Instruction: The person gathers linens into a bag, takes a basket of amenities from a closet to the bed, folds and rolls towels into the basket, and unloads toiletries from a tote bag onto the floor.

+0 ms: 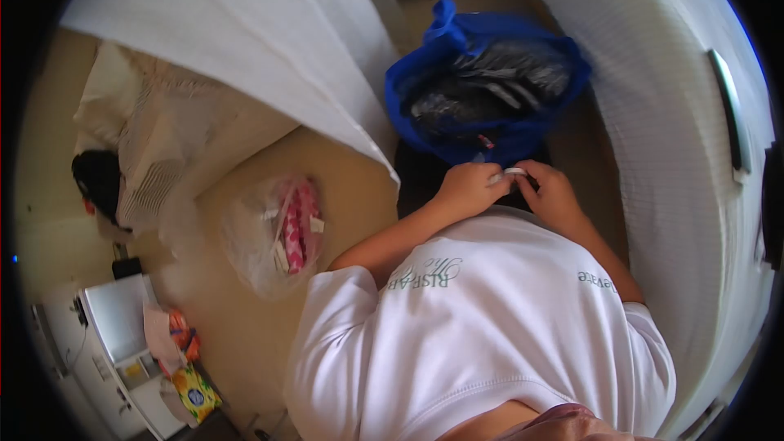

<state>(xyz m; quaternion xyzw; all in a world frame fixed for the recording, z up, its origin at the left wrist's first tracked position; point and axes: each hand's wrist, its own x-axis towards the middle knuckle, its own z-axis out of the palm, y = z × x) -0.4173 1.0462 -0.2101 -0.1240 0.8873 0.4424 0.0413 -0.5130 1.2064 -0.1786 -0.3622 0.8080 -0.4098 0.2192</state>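
Close in front of the white shirt, my left hand (471, 189) and my right hand (551, 193) meet, both with curled fingers on a small white item (513, 171). What exactly the item is cannot be made out. Just beyond the hands stands a blue bag (408, 73), its mouth open towards me. Dark and clear crinkled plastic (498, 82) shows inside it.
On the floor at the left lies a clear plastic bag (245, 237) with a pink patterned item (298, 224). White curtain-like fabric (278, 41) hangs at the upper left. A white bed surface (678, 114) with a flat dark device (729, 110) is on the right.
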